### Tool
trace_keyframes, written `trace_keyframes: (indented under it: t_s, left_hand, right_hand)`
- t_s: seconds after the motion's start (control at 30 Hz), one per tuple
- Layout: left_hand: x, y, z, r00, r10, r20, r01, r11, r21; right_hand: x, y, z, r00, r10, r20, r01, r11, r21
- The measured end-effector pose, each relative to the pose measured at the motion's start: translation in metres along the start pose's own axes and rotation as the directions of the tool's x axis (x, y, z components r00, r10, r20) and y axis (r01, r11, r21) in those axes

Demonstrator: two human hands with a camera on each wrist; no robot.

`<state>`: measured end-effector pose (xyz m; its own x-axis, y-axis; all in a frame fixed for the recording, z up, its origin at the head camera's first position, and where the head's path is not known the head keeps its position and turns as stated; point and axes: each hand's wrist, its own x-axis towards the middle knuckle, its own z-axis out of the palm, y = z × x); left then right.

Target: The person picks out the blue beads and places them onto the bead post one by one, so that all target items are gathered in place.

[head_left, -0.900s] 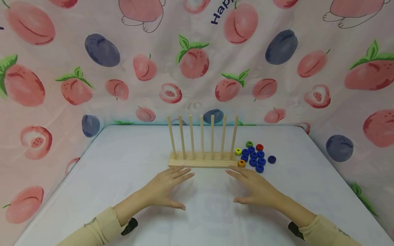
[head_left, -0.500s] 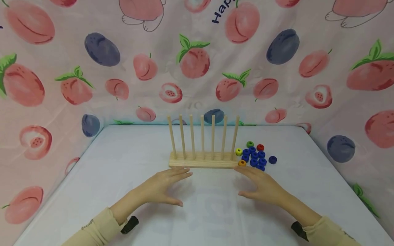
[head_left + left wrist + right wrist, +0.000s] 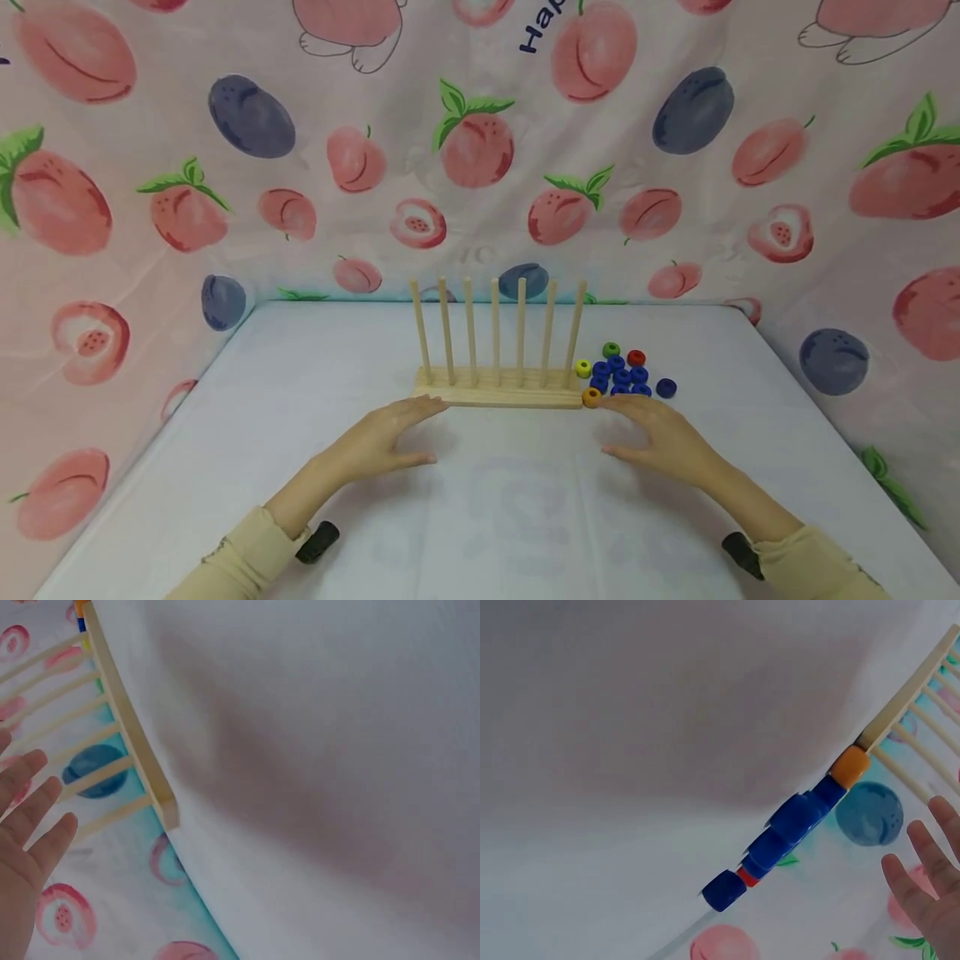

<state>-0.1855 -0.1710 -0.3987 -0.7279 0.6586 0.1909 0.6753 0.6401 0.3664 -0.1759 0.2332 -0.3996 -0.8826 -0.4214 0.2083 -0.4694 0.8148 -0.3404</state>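
A wooden peg rack (image 3: 498, 390) with a row of several upright pegs stands mid-table, its pegs bare. Close by its right end lies a cluster of blue beads (image 3: 622, 377), with an orange bead (image 3: 592, 397), a yellow bead (image 3: 583, 368), a green bead (image 3: 611, 350) and a red bead (image 3: 636, 357) around them. My left hand (image 3: 386, 437), fingers extended and thumb apart, hovers at the rack's left front corner and holds nothing. Likewise spread and holding nothing, my right hand (image 3: 663, 437) is just in front of the beads and hides some of them.
A white cloth covers the table (image 3: 510, 517). Behind and at both sides hangs a fruit-printed curtain (image 3: 480, 225). One dark blue bead (image 3: 666, 388) lies slightly apart on the right of the cluster.
My right hand has moved right and slightly forward, now covering the nearest blue beads. The left hand has shifted a little left and forward. Rack and beads have stayed in place.
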Motion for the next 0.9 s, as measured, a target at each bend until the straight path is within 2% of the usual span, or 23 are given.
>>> trace_keyframes:
  t_s: [0.13, 0.37, 0.57, 0.73, 0.83, 0.9]
  left_hand:
    - [-0.001, -0.014, 0.001, 0.998, -0.051, -0.04, 0.053, 0.998, 0.043]
    - [-0.003, -0.037, 0.002, 0.986, -0.072, -0.15, 0.093, 0.987, 0.134]
    - [0.001, -0.051, 0.0, 0.97, -0.122, -0.208, 0.152, 0.979, 0.135]
    - [0.01, -0.058, 0.0, 0.964, -0.153, -0.218, 0.185, 0.973, 0.135]
    - [0.016, -0.06, -0.002, 0.965, -0.185, -0.185, 0.207, 0.972, 0.109]
    - [0.019, -0.061, -0.003, 0.964, -0.227, -0.136, 0.237, 0.97, 0.061]
  right_hand:
    - [0.0, 0.005, -0.003, 0.999, 0.045, -0.003, -0.045, 0.999, 0.009]
    - [0.001, 0.018, -0.002, 0.996, 0.077, -0.042, -0.078, 0.997, -0.007]
    - [0.002, 0.029, -0.002, 0.988, 0.139, -0.066, -0.139, 0.99, -0.009]
    - [0.003, 0.037, -0.003, 0.985, 0.164, -0.062, -0.165, 0.986, -0.005]
    - [0.004, 0.041, -0.002, 0.985, 0.16, -0.068, -0.161, 0.987, -0.002]
    - [0.004, 0.043, -0.002, 0.985, 0.159, -0.071, -0.159, 0.987, 0.004]
